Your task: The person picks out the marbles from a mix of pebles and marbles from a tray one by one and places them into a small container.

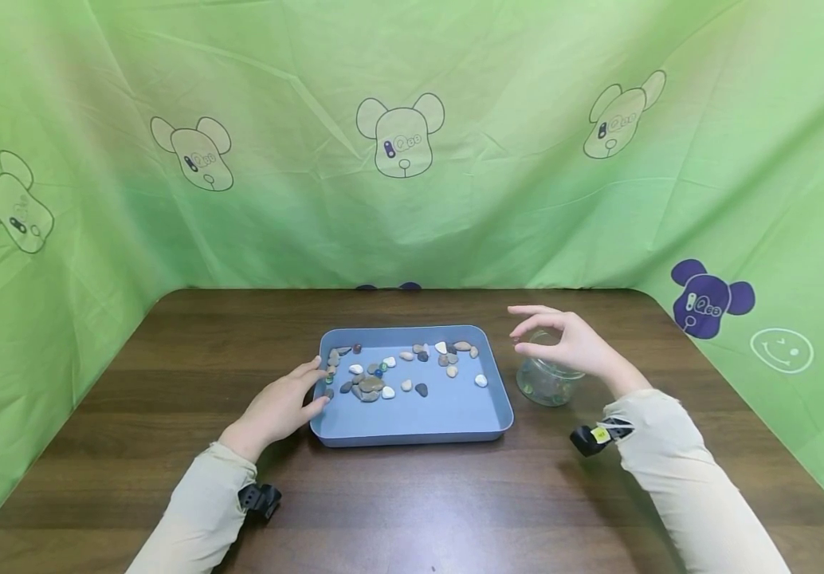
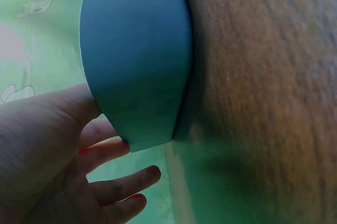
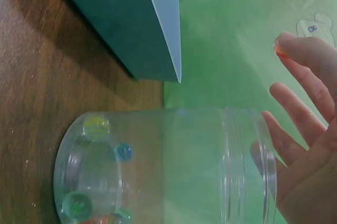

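My left hand [image 1: 279, 406] is at the left rim of the blue tray [image 1: 426, 422], thumb and fingertips reaching over the edge beside a greenish marble [image 1: 329, 379] and small stones. The left wrist view shows its fingers loosely extended around the tray's wall [image 2: 139, 60]. My right hand [image 1: 570, 343] is raised over the mouth of a clear jar [image 1: 547, 387]. Between its thumb and a finger it pinches a small clear-and-orange marble [image 3: 280, 50], mostly hidden by the fingertips. Inside the jar lie several marbles, among them a yellow one [image 3: 96, 127], a blue one [image 3: 124, 152] and a green one [image 3: 78, 206].
Spread over the tray are several pebbles, including a large grey-brown one [image 1: 371, 384] and a white one [image 1: 480, 380]. A blue marble [image 1: 378, 373] lies among them. The jar stands just right of the tray on a brown wooden table [image 1: 412, 502]. Behind hangs a green printed cloth [image 1: 297, 215].
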The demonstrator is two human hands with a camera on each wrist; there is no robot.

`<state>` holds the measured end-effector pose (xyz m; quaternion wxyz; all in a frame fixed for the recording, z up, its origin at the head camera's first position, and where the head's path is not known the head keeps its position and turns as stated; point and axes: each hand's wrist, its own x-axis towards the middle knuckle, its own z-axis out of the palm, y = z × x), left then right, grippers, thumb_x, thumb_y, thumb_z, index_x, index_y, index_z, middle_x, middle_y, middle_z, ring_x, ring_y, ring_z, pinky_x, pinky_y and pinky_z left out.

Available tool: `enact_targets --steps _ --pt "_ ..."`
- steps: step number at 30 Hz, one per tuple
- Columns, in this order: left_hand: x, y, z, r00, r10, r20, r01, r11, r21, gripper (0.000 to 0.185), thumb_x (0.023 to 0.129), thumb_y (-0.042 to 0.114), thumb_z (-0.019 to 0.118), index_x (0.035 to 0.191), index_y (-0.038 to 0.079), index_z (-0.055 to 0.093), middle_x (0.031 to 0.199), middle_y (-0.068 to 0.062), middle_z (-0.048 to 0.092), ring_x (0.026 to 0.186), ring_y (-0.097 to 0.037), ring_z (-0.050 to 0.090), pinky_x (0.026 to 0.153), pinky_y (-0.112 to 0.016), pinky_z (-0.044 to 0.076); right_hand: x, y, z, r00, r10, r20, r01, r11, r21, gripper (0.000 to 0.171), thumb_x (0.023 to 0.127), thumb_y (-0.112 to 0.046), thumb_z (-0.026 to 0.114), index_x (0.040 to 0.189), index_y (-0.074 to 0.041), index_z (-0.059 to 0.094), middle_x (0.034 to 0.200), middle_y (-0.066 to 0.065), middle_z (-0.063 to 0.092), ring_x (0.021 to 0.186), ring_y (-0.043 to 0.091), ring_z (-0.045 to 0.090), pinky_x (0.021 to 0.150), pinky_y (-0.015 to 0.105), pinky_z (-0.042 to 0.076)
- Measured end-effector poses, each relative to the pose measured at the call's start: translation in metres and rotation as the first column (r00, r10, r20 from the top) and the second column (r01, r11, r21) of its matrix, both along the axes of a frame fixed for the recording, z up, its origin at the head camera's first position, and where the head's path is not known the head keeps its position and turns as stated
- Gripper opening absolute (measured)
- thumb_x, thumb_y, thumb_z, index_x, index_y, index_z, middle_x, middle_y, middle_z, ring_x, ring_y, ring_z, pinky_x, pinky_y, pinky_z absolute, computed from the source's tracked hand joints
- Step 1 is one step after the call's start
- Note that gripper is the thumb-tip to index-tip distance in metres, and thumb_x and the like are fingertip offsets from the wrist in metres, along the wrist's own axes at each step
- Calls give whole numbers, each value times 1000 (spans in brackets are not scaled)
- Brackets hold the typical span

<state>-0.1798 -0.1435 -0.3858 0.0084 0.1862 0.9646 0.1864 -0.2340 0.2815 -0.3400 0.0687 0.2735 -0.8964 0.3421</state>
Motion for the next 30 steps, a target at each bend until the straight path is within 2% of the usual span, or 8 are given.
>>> enact_targets --steps 8,14,19,26,30 --pt "-1 0 -1 1000 7 3 -7 1000 0 45 91 25 58 131 4 53 148 -16 37 128 -35 47 99 -48 44 3 12 -6 1000 -22 2 22 998 -57 15 80 -15 73 95 -16 71 126 -21 54 116 -15 44 92 2 34" --pt "0 0 -2 1000 7 7 -7 1000 0 45 91 25 58 131 4 53 148 -16 37 129 -35 46 100 -48 44 8 20 -8 999 -39 11 40 995 -93 16 80 -12 72 96 -12 70 126 -22 54 118 -11 46 92 4 37" --pt "0 0 0 1000 13 9 -13 1000 0 45 91 24 58 131 3 53 148 -16 38 129 -34 47 101 -48 43 10 28 -9 999 -53 -6 52 994 -99 16 80 -11 72 96 -11 70 125 -23 53 118 -11 46 95 2 33" --pt "0 0 0 1000 14 12 -14 1000 -6 46 91 25 58 131 3 53 148 -16 37 130 -34 46 102 -48 43 12 36 -13 995 -82 -54 77 992 -102 19 78 -7 73 96 -6 70 122 -32 51 112 -20 43 94 -2 29" --pt "-1 0 -1 1000 15 9 -15 1000 -7 45 91 25 58 130 3 53 148 -16 38 129 -34 46 101 -48 43 14 42 -14 990 -119 -81 112 989 -93 19 77 -9 74 96 -8 70 122 -33 50 109 -22 43 92 -1 29"
